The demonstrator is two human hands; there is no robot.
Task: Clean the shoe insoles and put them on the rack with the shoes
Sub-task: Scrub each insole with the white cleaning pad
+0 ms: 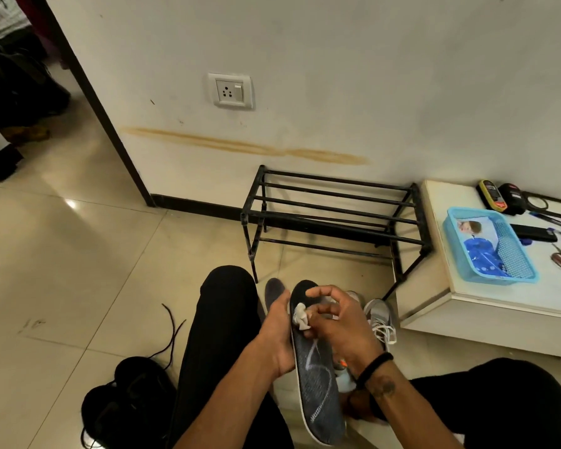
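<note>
Clearly, my left hand [274,332] cradled the insole [314,367] loosely while my right hand [334,322] pinched the cloth [300,315]; harder rubbing might have tipped it floorward.

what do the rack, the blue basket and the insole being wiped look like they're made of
The rack looks like black painted metal: thin straight bars, dull sheen. The blue basket seems to be moulded plastic, with a glossy rim and perforated mesh walls. The insole appears to be foam topped with dark woven fabric: a fine textured surface and a pale edge along its rim.
</note>
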